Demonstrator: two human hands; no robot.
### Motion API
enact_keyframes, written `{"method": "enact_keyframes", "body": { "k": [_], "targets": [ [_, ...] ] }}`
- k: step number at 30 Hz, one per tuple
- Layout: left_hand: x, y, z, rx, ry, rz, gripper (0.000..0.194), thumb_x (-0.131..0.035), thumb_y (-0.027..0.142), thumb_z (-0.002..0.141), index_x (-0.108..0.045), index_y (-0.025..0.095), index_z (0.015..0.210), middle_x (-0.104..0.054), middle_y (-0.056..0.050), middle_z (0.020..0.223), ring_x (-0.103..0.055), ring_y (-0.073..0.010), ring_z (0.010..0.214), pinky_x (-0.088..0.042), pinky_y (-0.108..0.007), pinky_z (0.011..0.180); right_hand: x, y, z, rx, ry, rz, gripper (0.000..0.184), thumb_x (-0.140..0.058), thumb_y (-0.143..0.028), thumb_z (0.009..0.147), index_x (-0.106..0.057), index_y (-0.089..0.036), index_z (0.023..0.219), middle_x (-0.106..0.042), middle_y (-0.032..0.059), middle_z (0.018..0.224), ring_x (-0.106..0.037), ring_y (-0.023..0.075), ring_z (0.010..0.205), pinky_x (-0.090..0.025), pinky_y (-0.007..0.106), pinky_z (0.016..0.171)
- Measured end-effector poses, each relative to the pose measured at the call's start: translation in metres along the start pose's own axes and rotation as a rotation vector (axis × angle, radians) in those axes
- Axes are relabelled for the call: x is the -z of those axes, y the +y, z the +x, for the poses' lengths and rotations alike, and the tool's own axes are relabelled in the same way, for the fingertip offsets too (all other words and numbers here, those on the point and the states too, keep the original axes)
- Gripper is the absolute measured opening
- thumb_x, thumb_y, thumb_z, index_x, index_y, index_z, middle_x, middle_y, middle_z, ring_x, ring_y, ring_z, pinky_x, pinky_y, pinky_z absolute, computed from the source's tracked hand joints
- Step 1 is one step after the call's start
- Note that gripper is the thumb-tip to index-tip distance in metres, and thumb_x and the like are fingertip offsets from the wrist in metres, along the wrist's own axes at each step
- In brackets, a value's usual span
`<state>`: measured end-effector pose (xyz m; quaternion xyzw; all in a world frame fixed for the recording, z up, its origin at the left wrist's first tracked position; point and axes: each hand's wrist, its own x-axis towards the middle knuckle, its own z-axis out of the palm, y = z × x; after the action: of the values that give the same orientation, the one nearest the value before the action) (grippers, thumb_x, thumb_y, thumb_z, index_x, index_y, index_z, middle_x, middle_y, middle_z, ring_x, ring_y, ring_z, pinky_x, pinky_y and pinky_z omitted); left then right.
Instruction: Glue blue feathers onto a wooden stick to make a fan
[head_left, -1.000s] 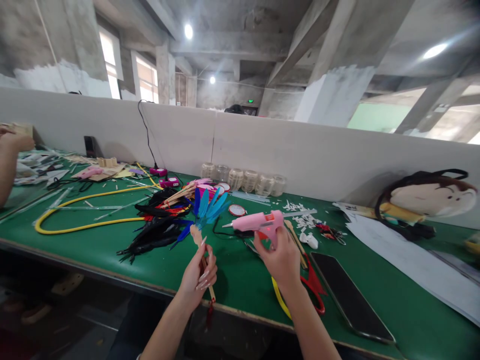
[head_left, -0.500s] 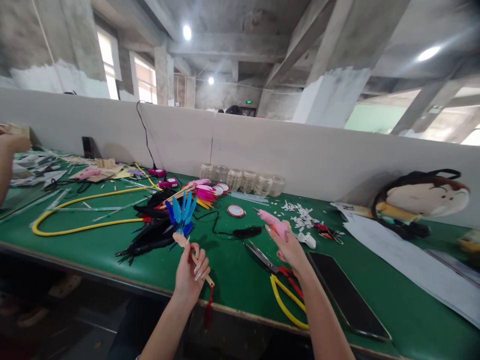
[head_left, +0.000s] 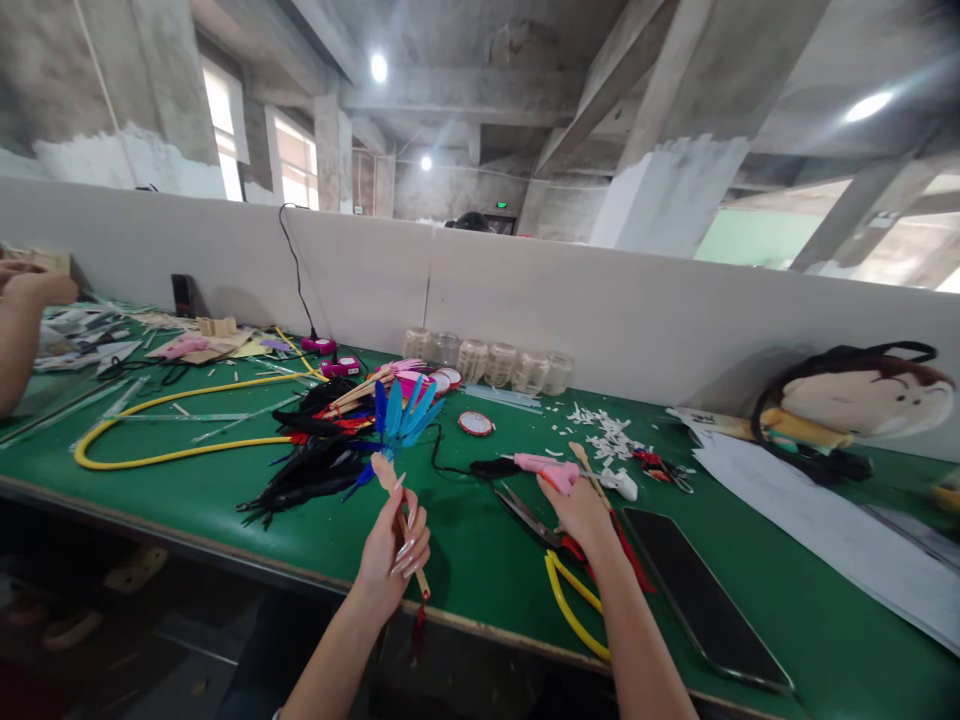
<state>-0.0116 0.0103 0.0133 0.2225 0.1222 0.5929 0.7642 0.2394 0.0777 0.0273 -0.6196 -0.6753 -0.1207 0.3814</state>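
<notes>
My left hand [head_left: 394,550] is closed around the thin wooden handle of a small blue feather fan [head_left: 405,420]. The fan tilts up and away from me, and a red tassel [head_left: 420,625] hangs from the handle's lower end past the table edge. My right hand [head_left: 581,510] grips a pink glue gun [head_left: 544,468], its nozzle pointing left, low over the table. Just right of that hand lies a wooden stick [head_left: 589,470] with a red tassel. Beneath and left of the right hand are open scissors [head_left: 529,515], partly covered.
Black feathers [head_left: 300,470] and pink-tipped sticks lie beyond my left hand. A yellow tube [head_left: 94,460] loops to the left. Clear jars [head_left: 472,360] line the partition. White scraps [head_left: 604,430], a phone [head_left: 705,600] and a plush bag [head_left: 847,405] are at right. Another person's hand [head_left: 37,285] shows far left.
The feather fan has turned, its feathers now leaning right. My right hand has brought the glue gun lower, its nozzle swinging level to the left. The wooden stick beside it has come into view.
</notes>
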Motion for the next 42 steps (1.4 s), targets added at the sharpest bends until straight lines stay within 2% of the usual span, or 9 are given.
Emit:
{"method": "enact_keyframes", "body": {
  "k": [8, 11, 14, 17, 21, 26, 31, 37, 42],
  "targets": [
    [-0.004, -0.007, 0.002, 0.022, 0.051, 0.141, 0.037, -0.037, 0.043, 0.084, -0.039, 0.017, 0.057, -0.033, 0.009, 0.031, -0.017, -0.0027, 0.019, -0.013, -0.011, 0.021, 0.004, -0.012, -0.006, -0.22, -0.108, -0.3, 0.03, -0.047, -0.038, 0.073, -0.058, -0.011, 0.074, -0.058, 0.0219, 0.079, -0.055, 0.035, 0.08, -0.041, 0.044, 0.06],
    [-0.003, -0.009, 0.002, 0.017, 0.043, 0.165, 0.037, -0.039, 0.043, 0.084, -0.039, 0.017, 0.057, -0.033, 0.009, 0.031, -0.017, -0.0024, 0.019, -0.013, -0.011, 0.021, 0.012, -0.028, -0.002, -0.198, -0.113, -0.325, 0.032, -0.044, -0.037, 0.077, -0.057, -0.009, 0.085, -0.056, 0.0224, 0.091, -0.052, 0.0357, 0.09, -0.041, 0.048, 0.067],
    [-0.002, -0.01, 0.002, 0.029, 0.036, 0.18, 0.037, -0.039, 0.044, 0.083, -0.038, 0.018, 0.057, -0.032, 0.009, 0.032, -0.017, -0.0026, 0.019, -0.014, -0.011, 0.021, 0.017, -0.05, 0.001, -0.037, -0.109, -0.076, 0.033, -0.044, -0.04, 0.078, -0.054, -0.014, 0.097, -0.056, 0.0142, 0.099, -0.05, 0.0285, 0.098, -0.04, 0.044, 0.078],
    [-0.003, -0.01, 0.002, 0.059, 0.025, 0.201, 0.037, -0.041, 0.045, 0.082, -0.038, 0.018, 0.057, -0.032, 0.009, 0.031, -0.017, -0.0027, 0.019, -0.014, -0.011, 0.02, 0.017, -0.074, -0.003, 0.183, -0.274, 0.259, 0.039, -0.042, -0.039, 0.081, -0.045, -0.02, 0.115, -0.052, 0.0089, 0.116, -0.046, 0.0207, 0.108, -0.037, 0.04, 0.09],
    [-0.005, -0.012, 0.001, 0.083, 0.027, 0.248, 0.036, -0.047, 0.047, 0.077, -0.04, 0.018, 0.058, -0.035, 0.009, 0.031, -0.019, -0.0023, 0.019, -0.013, -0.011, 0.02, 0.012, -0.102, -0.016, 0.258, -0.415, 0.434, 0.044, -0.041, -0.037, 0.083, -0.038, -0.022, 0.124, -0.044, 0.0077, 0.127, -0.039, 0.0184, 0.118, -0.033, 0.038, 0.097],
    [-0.006, -0.013, 0.0, 0.061, 0.038, 0.278, 0.035, -0.05, 0.048, 0.076, -0.041, 0.018, 0.06, -0.035, 0.009, 0.029, -0.02, -0.0025, 0.019, -0.013, -0.012, 0.021, 0.016, -0.119, -0.02, 0.332, -0.411, 0.494, 0.028, -0.044, -0.033, 0.083, -0.054, -0.026, 0.108, -0.058, 0.0028, 0.112, -0.045, 0.0177, 0.112, -0.035, 0.037, 0.094],
    [-0.001, -0.01, 0.002, 0.074, 0.01, 0.196, 0.035, -0.046, 0.045, 0.079, -0.04, 0.018, 0.059, -0.034, 0.01, 0.031, -0.019, -0.0028, 0.019, -0.013, -0.012, 0.021, 0.026, -0.114, -0.013, 0.317, -0.399, 0.506, 0.015, -0.053, -0.032, 0.078, -0.064, -0.024, 0.084, -0.066, 0.0007, 0.081, -0.057, 0.0162, 0.083, -0.041, 0.032, 0.079],
    [0.002, -0.006, 0.002, 0.011, -0.065, 0.039, 0.03, -0.042, 0.037, 0.084, -0.041, 0.018, 0.061, -0.033, 0.01, 0.033, -0.016, -0.0024, 0.021, -0.014, -0.011, 0.023, 0.034, -0.091, -0.007, 0.254, -0.515, 0.428, 0.021, -0.051, -0.035, 0.078, -0.066, -0.022, 0.07, -0.065, 0.0006, 0.069, -0.058, 0.0158, 0.069, -0.042, 0.028, 0.067],
    [0.001, -0.005, 0.001, 0.007, -0.063, 0.021, 0.03, -0.041, 0.037, 0.085, -0.041, 0.018, 0.062, -0.031, 0.01, 0.034, -0.016, -0.0023, 0.022, -0.015, -0.011, 0.024, 0.049, -0.071, -0.003, 0.158, -0.558, 0.091, 0.032, -0.04, -0.036, 0.082, -0.066, -0.024, 0.069, -0.066, 0.0011, 0.064, -0.061, 0.0183, 0.067, -0.042, 0.031, 0.065]
  ]
}}
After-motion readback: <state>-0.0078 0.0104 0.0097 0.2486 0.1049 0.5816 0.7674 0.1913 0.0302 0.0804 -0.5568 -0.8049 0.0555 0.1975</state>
